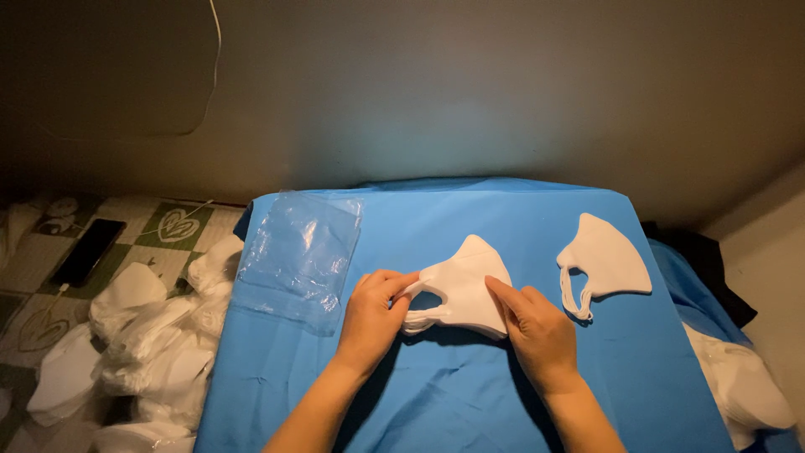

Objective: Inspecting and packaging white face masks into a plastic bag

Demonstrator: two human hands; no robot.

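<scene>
A small stack of white folded face masks (466, 281) lies in the middle of the blue cloth-covered table (436, 394). My left hand (371, 315) pinches the stack's left edge by the ear loops. My right hand (537, 330) presses its fingers on the stack's right side. Another white mask (605, 258) lies flat to the right, apart from both hands. A pile of clear plastic bags (300, 256) rests on the cloth to the left of my left hand.
A heap of white masks (142, 352) covers the floor left of the table. More masks (742, 390) lie at the right edge. A black phone (88, 250) with a cable sits on the patterned mat. A grey wall stands behind.
</scene>
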